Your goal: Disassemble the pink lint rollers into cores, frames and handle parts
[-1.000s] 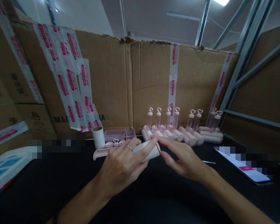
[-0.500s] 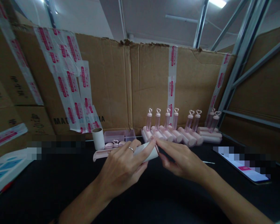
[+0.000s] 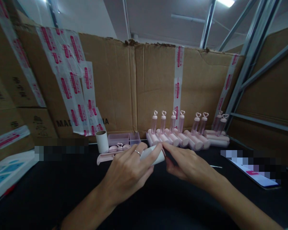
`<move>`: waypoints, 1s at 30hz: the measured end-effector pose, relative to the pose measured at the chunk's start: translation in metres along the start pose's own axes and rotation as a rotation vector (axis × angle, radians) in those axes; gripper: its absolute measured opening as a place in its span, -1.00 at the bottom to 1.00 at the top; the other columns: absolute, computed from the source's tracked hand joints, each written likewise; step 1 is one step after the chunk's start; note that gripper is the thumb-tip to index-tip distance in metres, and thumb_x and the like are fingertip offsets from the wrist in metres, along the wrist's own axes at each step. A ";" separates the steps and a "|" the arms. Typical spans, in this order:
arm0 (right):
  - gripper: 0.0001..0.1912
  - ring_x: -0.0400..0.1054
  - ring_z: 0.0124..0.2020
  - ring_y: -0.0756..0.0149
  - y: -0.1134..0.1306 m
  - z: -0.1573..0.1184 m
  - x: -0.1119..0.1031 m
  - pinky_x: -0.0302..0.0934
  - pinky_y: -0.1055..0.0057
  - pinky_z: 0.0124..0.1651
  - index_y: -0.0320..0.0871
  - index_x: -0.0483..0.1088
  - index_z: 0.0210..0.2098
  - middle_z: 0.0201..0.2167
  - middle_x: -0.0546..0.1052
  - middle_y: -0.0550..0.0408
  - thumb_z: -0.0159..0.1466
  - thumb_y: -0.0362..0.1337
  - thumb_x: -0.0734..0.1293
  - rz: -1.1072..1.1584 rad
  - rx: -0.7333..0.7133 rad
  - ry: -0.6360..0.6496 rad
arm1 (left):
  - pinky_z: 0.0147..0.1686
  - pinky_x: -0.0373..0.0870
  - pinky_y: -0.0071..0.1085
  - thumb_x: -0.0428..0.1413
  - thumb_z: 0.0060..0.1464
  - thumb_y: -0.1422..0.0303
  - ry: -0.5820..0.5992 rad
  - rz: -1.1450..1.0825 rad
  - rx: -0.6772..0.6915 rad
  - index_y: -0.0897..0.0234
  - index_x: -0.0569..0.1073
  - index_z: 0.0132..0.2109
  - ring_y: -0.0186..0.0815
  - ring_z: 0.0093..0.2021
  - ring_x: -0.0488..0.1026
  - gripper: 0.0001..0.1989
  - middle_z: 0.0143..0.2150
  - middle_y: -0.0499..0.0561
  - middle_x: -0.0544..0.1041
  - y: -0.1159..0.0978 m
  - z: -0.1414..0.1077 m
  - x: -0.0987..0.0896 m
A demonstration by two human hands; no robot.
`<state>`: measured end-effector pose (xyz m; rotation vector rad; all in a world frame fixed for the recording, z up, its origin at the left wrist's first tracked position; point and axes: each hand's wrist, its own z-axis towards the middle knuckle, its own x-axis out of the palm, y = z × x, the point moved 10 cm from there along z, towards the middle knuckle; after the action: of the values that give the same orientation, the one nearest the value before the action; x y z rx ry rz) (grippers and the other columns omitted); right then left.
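My left hand [image 3: 131, 171], with a ring on one finger, is closed around a white paper roll [image 3: 159, 156] that lies tilted across its fingers. My right hand [image 3: 186, 159] meets the roll's right end, its fingertips and thumb bent against the rim. The fingers partly hide that end, so what they pinch there is hard to see. Just beyond my left hand lies a long pale-pink plastic piece [image 3: 103, 157]. Behind it stands a second white roll [image 3: 102, 142] with a brown cardboard core, upright beside a translucent pink divided tray [image 3: 118, 139].
Several pink cylinders [image 3: 169, 137] lie along the cardboard wall [image 3: 110, 80], with clear pink tubes [image 3: 163, 124] topped by heart loops standing at them. A phone [image 3: 256, 174] lies at right, near a thin metal tool [image 3: 216, 166]. A white-and-blue package [image 3: 9, 172] sits at left.
Both hands keep hold at the roll, which has turned slightly, showing more of its white side. The whole view has shifted a little.
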<state>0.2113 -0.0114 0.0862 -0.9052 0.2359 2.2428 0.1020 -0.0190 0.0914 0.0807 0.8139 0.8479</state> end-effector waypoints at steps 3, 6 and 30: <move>-0.61 0.60 -0.24 0.04 0.001 0.000 0.004 0.51 0.20 -0.25 -0.23 0.25 0.13 -0.22 0.61 -0.12 0.31 -0.47 0.16 -0.004 0.016 0.019 | -0.36 0.43 -0.30 0.24 0.07 0.50 0.005 -0.009 -0.019 0.16 0.27 0.32 -0.12 -0.25 0.55 -0.32 -0.07 0.07 0.54 0.002 0.000 0.001; -0.58 0.59 -0.23 0.02 0.003 0.002 0.004 0.51 0.17 -0.23 -0.23 0.22 0.12 -0.21 0.59 -0.14 0.27 -0.49 0.15 -0.005 0.023 0.003 | -0.39 0.41 -0.32 0.23 0.07 0.49 0.001 -0.017 -0.036 0.12 0.28 0.30 -0.14 -0.27 0.55 -0.34 -0.09 0.04 0.53 0.002 0.001 0.001; -0.67 0.55 -0.33 0.13 0.008 0.007 -0.011 0.49 0.27 -0.30 -0.30 0.25 0.00 -0.28 0.57 -0.13 0.25 -0.51 0.14 -0.072 0.061 -0.090 | -0.41 0.35 -0.36 0.27 0.06 0.48 -0.060 0.014 -0.099 0.09 0.27 0.27 -0.12 -0.23 0.47 -0.34 -0.20 0.01 0.37 0.001 0.004 -0.003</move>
<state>0.2078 -0.0209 0.0983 -0.7665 0.2257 2.1921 0.1028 -0.0193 0.0962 0.0246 0.7145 0.8934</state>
